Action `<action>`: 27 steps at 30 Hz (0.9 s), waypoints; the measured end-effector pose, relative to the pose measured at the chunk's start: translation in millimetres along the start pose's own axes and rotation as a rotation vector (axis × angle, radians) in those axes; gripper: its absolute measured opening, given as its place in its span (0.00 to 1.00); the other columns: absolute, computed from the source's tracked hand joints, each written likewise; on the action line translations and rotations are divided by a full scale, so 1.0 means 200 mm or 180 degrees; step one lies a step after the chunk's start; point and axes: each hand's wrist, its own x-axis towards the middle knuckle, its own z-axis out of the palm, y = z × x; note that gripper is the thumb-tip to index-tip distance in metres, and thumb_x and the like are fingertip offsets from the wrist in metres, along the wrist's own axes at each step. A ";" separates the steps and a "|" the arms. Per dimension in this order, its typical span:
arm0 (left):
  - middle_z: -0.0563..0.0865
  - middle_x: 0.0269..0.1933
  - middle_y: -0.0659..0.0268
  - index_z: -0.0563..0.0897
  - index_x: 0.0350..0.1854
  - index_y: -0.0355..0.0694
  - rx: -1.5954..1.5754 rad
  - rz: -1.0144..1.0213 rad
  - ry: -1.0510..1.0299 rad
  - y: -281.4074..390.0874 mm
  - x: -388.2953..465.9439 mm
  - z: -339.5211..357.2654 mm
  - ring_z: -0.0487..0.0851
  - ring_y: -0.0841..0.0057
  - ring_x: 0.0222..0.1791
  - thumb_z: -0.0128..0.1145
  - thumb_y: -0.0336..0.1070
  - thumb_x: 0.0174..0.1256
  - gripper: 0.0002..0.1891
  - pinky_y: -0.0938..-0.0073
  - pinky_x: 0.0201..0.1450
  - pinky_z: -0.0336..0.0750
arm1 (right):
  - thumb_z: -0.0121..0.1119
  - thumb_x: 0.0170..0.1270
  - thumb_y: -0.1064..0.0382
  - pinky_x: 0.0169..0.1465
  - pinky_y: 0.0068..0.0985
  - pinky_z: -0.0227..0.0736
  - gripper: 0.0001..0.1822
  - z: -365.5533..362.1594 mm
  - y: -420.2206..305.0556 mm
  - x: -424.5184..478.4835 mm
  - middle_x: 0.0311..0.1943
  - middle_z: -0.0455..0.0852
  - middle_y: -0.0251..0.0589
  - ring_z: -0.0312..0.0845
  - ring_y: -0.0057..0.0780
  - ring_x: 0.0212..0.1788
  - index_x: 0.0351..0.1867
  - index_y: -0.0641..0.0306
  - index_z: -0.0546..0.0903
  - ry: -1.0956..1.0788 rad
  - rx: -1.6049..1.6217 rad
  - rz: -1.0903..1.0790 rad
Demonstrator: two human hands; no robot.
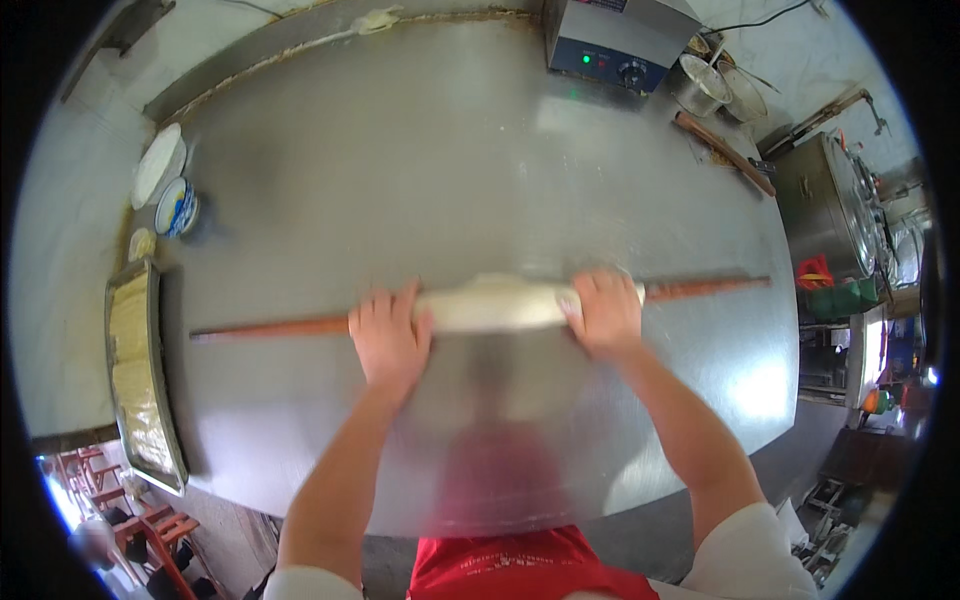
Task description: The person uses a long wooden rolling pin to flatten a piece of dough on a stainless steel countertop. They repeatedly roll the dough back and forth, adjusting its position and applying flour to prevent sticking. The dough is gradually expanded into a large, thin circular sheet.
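Note:
A sheet of pale dough (495, 306) is wrapped in a thick roll around the middle of a long, thin wooden rolling pin (270, 328). The pin lies crosswise on the metal worktop (420, 172), its bare ends sticking out on both sides. Over the left end of the roll, my left hand (391, 334) curls its fingers, thumb turned inward. My right hand (609, 311) grips near the right end in the same way, and a bit of dough shows beyond it. The dough looks blurred, and its underside is hidden.
At the left edge stands a metal tray (155, 337) of flat yellowish sheets, with a patterned bowl (177, 208) and a white plate (159, 166) beyond. A grey appliance (622, 45) with a lit green lamp, metal pots (701, 86) and a shorter wooden stick (724, 154) occupy the far right.

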 end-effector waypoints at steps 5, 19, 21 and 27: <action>0.77 0.38 0.61 0.78 0.56 0.47 -0.0201 0.0099 -0.0364 0.22 -1.05 -0.32 0.74 0.63 0.40 0.50 0.53 0.55 0.27 0.57 0.49 0.63 | 0.55 0.55 0.42 0.51 0.43 0.61 0.25 0.02 -0.13 -0.98 0.40 0.76 0.47 0.72 0.45 0.43 0.42 0.63 0.76 0.0263 0.0359 -0.0590; 0.70 0.65 0.60 0.72 0.62 0.47 -0.0119 0.0402 -0.0928 0.35 -0.41 -0.18 0.66 0.60 0.65 0.53 0.48 0.56 0.28 0.51 0.69 0.50 | 0.52 0.59 0.39 0.70 0.48 0.42 0.34 -0.07 -0.20 -0.55 0.66 0.62 0.49 0.64 0.39 0.64 0.64 0.53 0.66 -0.0299 0.0263 -0.0491; 0.68 0.66 0.60 0.72 0.62 0.49 0.0078 0.0354 -0.1255 0.23 -0.56 -0.24 0.65 0.60 0.66 0.51 0.47 0.59 0.26 0.51 0.70 0.48 | 0.53 0.59 0.41 0.70 0.48 0.42 0.33 -0.06 -0.07 -0.62 0.66 0.62 0.48 0.63 0.39 0.65 0.64 0.52 0.67 -0.0387 0.0258 -0.0447; 0.71 0.64 0.61 0.77 0.56 0.48 -0.0083 0.0247 -0.1006 -0.02 -0.42 -0.27 0.66 0.59 0.64 0.47 0.44 0.64 0.19 0.49 0.70 0.47 | 0.56 0.59 0.45 0.71 0.47 0.41 0.29 -0.18 0.12 -0.62 0.66 0.63 0.45 0.58 0.38 0.68 0.61 0.51 0.70 -0.0411 0.0165 -0.0143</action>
